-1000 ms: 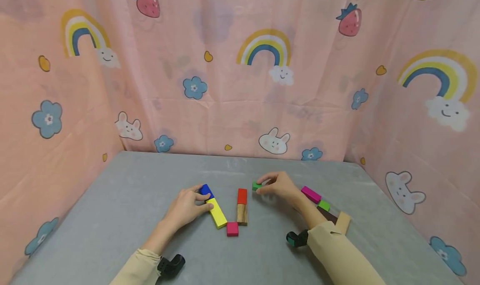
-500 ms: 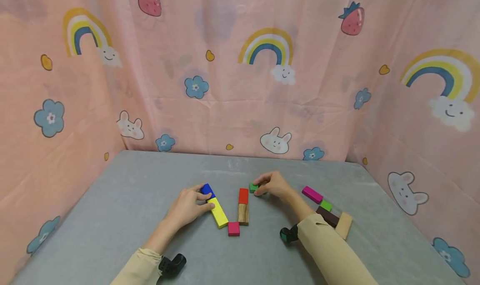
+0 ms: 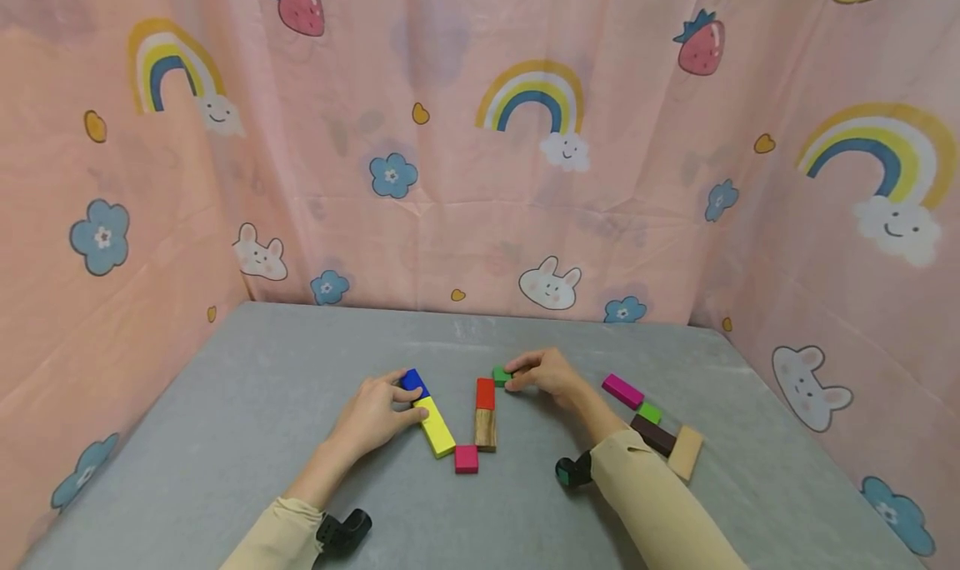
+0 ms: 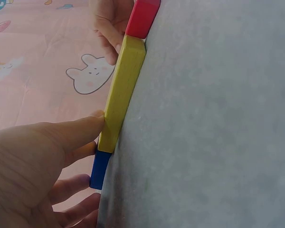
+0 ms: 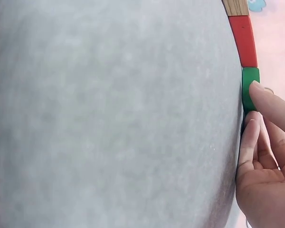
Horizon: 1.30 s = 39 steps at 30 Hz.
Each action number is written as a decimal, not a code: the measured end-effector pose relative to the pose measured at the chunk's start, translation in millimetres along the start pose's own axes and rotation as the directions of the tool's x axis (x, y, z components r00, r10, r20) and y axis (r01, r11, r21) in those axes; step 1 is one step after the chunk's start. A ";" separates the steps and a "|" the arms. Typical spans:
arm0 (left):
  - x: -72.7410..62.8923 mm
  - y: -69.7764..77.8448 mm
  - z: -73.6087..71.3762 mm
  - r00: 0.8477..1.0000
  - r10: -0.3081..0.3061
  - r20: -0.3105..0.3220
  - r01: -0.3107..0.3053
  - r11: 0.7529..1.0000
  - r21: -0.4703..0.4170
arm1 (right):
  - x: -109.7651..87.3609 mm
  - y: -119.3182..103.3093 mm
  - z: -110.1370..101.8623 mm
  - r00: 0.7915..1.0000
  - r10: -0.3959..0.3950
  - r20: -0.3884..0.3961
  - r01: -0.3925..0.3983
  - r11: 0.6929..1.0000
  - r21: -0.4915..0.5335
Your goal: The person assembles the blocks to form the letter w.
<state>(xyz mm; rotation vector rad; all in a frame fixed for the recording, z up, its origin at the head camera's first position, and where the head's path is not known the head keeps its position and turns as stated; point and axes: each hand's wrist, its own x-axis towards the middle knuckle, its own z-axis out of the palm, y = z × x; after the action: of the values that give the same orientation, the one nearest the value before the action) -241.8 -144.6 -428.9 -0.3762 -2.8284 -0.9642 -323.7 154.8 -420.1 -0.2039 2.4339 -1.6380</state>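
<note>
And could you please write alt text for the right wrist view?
A right hand holds a small green rectangular block at the end of a red rectangular block, with a brown wood-grain block beyond it. They line the right side of the picture, along a grey tabletop.

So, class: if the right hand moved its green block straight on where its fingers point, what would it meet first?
Probably the red block; the green block in the right hand seems against it, but depth is unclear.
</note>
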 end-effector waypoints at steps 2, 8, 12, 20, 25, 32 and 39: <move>0.1 -0.1 0.7 1.000 -0.003 0.001 0.003 1.000 0.002 | -0.5 -0.1 0.3 1.000 0.010 -0.003 -0.010 1.000 0.013; -0.1 -0.8 1.4 1.000 0.001 -0.006 -0.001 1.000 -0.001 | -0.7 -0.2 3.6 0.999 0.017 -0.038 -0.016 1.000 0.026; -0.4 -1.0 0.9 1.000 0.006 -0.009 -0.006 1.000 0.000 | 1.6 0.6 7.3 0.997 0.026 -0.068 -0.025 1.000 0.019; -1.9 -0.4 -0.1 1.000 0.005 -0.012 -0.005 1.000 0.004 | 2.8 1.0 8.0 0.998 0.035 -0.059 -0.035 0.999 0.003; -1.8 0.2 -0.2 1.000 0.003 -0.013 -0.003 1.000 0.006 | 1.1 -0.1 6.4 0.998 0.032 -0.046 -0.032 0.999 0.001; -2.2 0.3 -0.5 1.000 0.021 -0.020 -0.020 1.000 0.020 | 1.0 0.5 6.1 0.999 0.014 -0.035 -0.014 1.000 -0.003; -2.4 1.7 -1.0 1.000 0.014 -0.016 -0.013 1.000 0.025 | 0.3 1.4 6.3 1.000 0.008 -0.030 -0.009 1.000 -0.011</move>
<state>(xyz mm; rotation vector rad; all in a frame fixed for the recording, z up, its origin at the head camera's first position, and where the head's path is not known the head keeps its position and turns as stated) -239.0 -144.4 -427.6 -0.3825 -2.8167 -0.9237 -322.5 149.6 -423.7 -0.1719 2.4631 -1.6356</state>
